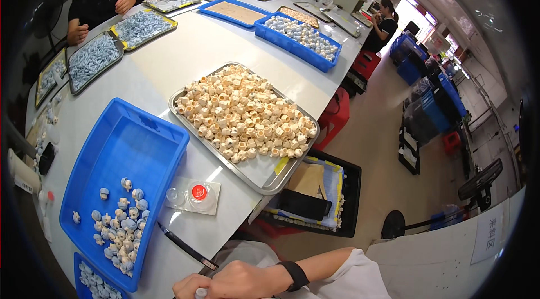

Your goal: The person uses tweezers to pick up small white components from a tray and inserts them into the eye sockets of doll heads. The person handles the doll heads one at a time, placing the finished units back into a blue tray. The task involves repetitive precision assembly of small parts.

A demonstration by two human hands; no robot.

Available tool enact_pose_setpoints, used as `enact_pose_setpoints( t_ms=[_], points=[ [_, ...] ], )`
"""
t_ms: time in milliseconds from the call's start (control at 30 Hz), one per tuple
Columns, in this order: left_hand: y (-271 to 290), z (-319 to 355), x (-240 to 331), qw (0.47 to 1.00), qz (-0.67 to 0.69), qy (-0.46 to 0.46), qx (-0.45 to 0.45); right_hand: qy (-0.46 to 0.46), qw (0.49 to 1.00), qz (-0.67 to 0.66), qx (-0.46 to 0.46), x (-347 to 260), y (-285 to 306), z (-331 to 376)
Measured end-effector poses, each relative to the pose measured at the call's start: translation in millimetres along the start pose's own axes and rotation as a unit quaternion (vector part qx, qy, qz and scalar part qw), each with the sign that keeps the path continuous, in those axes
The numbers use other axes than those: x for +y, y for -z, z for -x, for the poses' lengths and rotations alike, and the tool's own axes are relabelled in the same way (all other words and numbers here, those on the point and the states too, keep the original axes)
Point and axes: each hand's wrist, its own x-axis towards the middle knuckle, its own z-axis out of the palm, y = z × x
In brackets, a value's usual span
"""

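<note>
My right hand (242, 281) is at the bottom edge, a black band (295, 274) on its wrist, fingers curled on a small white piece (201, 293). What looks like my left hand (184, 288) barely shows beside it, touching the same piece; its grip is hidden. Just ahead on the white table lie a thin black rod (185, 248) and a clear little dish with a red cap (198, 192) on a white card. To the left stands a blue bin (124, 141) with several pale blue-and-white pieces (121, 226). Beyond is a metal tray (264, 178) heaped with cream pieces (242, 113).
More trays and blue bins (298, 35) of small parts run along the table to the far end, where other people sit (95, 1). A black crate (351, 186) sits under the table edge, red stools (337, 111) stand in the aisle, and a floor fan (478, 181) is at the right.
</note>
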Motion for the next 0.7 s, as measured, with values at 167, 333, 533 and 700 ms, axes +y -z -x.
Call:
enact_pose_setpoints(
  t_ms=[167, 333, 533, 700],
  points=[
    [7, 1, 1, 0.999, 0.006, 0.020, 0.031, 0.008, 0.998, -0.027, 0.056, -10, 8, -8],
    [15, 8, -3, 0.997, 0.034, 0.050, 0.041, -0.092, 0.990, -0.045, 0.100, -16, -4, -2],
    [17, 14, -10, 0.991, 0.106, 0.069, 0.048, -0.181, 0.978, -0.016, 0.101, -13, -14, 1],
    [18, 7, -12, 0.996, 0.065, 0.055, 0.040, -0.184, 0.978, -0.066, 0.075, -8, -15, 1]
  ],
)
